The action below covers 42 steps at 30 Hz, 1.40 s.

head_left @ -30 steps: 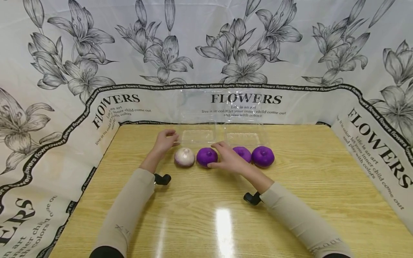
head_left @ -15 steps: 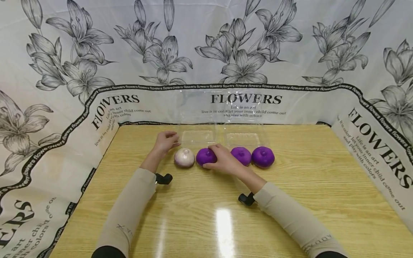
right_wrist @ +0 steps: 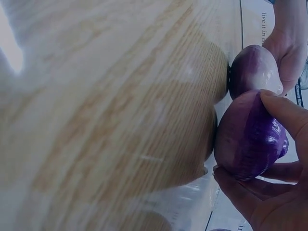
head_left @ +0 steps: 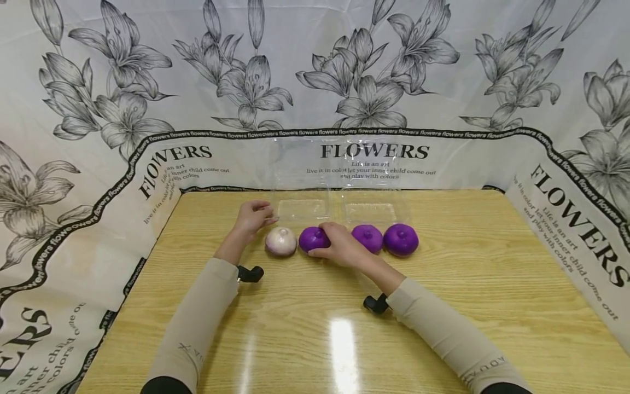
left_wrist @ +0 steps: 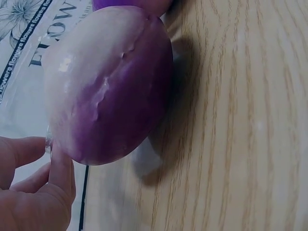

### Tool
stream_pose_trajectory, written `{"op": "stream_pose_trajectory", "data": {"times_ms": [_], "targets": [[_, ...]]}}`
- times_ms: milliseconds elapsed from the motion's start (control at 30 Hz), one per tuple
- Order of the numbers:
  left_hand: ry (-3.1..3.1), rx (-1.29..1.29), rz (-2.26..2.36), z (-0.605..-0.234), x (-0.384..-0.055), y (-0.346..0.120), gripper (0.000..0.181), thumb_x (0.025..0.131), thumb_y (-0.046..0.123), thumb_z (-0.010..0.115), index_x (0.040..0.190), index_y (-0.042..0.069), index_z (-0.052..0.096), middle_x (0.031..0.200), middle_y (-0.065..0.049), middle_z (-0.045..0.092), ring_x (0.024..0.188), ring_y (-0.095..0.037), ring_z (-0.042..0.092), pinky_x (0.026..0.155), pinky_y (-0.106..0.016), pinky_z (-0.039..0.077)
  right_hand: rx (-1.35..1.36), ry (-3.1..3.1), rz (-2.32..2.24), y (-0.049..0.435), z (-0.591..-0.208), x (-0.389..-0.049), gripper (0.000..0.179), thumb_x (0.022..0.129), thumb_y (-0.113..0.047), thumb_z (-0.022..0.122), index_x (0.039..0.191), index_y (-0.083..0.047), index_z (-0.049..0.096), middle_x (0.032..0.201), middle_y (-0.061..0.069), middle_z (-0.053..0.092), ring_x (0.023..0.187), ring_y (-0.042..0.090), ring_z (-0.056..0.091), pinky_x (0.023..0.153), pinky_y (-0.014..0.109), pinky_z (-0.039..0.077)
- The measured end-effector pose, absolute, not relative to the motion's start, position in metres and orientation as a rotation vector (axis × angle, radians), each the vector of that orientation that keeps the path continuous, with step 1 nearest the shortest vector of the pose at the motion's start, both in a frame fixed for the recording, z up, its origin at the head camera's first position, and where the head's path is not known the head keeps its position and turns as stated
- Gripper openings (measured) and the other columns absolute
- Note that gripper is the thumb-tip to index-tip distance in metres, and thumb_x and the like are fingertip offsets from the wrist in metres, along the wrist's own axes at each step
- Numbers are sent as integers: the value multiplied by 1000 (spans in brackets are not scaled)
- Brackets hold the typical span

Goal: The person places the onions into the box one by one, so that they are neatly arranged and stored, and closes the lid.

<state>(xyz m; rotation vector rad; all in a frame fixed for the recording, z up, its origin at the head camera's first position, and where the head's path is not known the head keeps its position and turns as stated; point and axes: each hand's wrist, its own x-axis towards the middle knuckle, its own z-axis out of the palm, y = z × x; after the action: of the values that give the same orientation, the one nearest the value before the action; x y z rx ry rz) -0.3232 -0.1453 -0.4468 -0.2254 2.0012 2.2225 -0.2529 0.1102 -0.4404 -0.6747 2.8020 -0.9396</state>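
Note:
My right hand (head_left: 343,246) grips a purple onion (head_left: 313,240), thumb on its near side and fingers round the far side. In the right wrist view this onion (right_wrist: 248,137) is close to the wooden table. My left hand (head_left: 251,217) pinches the edge of the left clear plastic box (head_left: 301,209). The left wrist view shows that edge between thumb and fingers, beside a white-and-purple onion (left_wrist: 108,86). This paler onion (head_left: 281,242) sits on the table between both hands. Two more purple onions, one (head_left: 367,237) close by my right wrist and another (head_left: 401,239), stand to the right.
A second clear plastic box (head_left: 372,212) stands behind the onions, lids of both boxes raised against the flower-printed cloth (head_left: 231,109). The cloth walls in the back and sides of the wooden table (head_left: 295,317).
My right hand has moved slightly left and closed round the purple onion, uncovering the onion beside it. The left hand has barely moved.

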Motion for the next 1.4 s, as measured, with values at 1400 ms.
{"op": "stream_pose_trajectory", "data": {"times_ms": [1400], "targets": [[1999,-245,2195,-446,-324,-145,47,102,-7,53,147,-15,40,115,-17,49,95,-23,60,92,-27,62,-727,2864,-1091,115,-394,-260,74,88,-31,83,143,5,50,138,26,57,124,39,58,107,50,54]]}}
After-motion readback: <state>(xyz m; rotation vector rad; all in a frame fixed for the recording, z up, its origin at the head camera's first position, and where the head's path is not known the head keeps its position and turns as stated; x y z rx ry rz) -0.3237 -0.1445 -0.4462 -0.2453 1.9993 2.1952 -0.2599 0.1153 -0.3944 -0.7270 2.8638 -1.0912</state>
